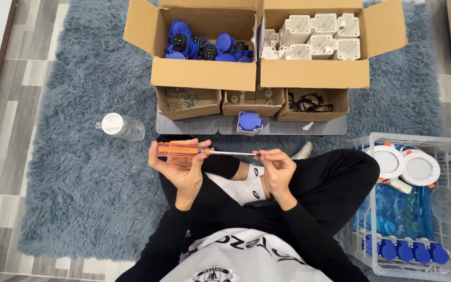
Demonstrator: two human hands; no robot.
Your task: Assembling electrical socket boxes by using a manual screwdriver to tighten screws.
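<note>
Gripping orange-handled screwdriver [204, 151], left hand [181, 164], right hand [277, 167] at tip.

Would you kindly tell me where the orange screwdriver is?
The orange screwdriver lies level between both hands: left hand grips its handle, right hand pinches its tip.

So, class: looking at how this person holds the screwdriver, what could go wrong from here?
1. The right hand pinches something tiny at the tip of the screwdriver; a slip could jab a finger.
2. If dropped, that small piece may vanish into the shaggy rug.
3. The left hand alone steadies the tool in mid-air, so aim may wander.
</note>
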